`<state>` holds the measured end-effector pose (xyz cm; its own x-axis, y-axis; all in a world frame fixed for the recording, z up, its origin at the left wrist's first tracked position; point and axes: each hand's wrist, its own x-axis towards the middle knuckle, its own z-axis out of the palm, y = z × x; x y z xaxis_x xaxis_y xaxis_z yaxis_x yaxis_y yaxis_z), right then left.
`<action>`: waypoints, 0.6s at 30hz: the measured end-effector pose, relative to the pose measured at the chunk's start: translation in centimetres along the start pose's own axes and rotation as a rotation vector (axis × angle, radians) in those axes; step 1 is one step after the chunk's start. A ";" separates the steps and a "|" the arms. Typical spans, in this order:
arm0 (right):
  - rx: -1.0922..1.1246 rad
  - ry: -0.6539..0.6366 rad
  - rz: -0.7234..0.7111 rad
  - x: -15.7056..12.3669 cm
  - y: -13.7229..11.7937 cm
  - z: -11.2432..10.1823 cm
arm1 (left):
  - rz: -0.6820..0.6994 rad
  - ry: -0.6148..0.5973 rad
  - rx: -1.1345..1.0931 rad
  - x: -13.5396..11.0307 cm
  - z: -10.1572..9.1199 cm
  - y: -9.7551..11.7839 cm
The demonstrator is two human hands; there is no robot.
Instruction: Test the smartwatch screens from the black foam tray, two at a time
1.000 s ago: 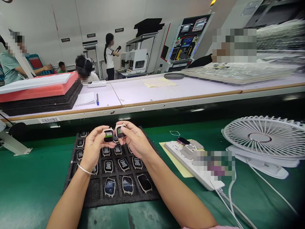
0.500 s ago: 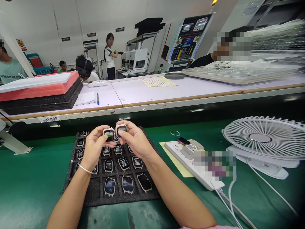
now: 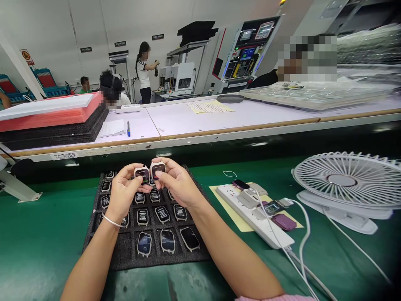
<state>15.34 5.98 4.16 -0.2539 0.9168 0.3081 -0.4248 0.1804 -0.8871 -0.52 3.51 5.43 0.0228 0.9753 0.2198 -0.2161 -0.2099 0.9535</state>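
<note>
Two smartwatches without straps are held up side by side over a black foam tray [image 3: 120,253]. My left hand [image 3: 123,193] is closed on one smartwatch [image 3: 142,172], its thumb on the lit screen. In my right hand [image 3: 178,184] is the other smartwatch [image 3: 158,167], with the thumb pressed on its face. Below them the tray's compartments hold several more watch bodies, such as a watch with white text on its screen [image 3: 143,217]. Along the near row lie watches with dark screens, one of them a watch body [image 3: 168,241].
A white power strip [image 3: 257,217] with chargers and cables lies on the green mat to the right, beside a white fan [image 3: 341,182]. A raised shelf [image 3: 175,121] behind bears stacked foam sheets [image 3: 53,125], a pen [image 3: 128,128] and plastic trays [image 3: 313,96]. Several people are beyond it.
Both held watches' screens have changed: the green patch on the left one has dimmed and the right one looks darker. My hands have barely moved. The standing person's arms have shifted.
</note>
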 end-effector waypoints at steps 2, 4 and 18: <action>-0.008 -0.006 -0.006 0.0 -0.1 0.1 | 0.001 0.009 0.009 0.0 0.1 0.0; -0.012 -0.010 -0.011 -0.1 -0.2 0.1 | 0.000 0.007 0.006 -0.1 0.1 0.0; -0.003 -0.125 0.018 -1.2 -1.8 0.0 | -0.094 -0.453 -0.227 -6.1 1.1 3.3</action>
<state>16.44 4.56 5.41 -0.3675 0.8685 0.3327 -0.4167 0.1661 -0.8937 -0.33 -3.25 7.42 0.4622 0.8506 0.2506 -0.3980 -0.0536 0.9158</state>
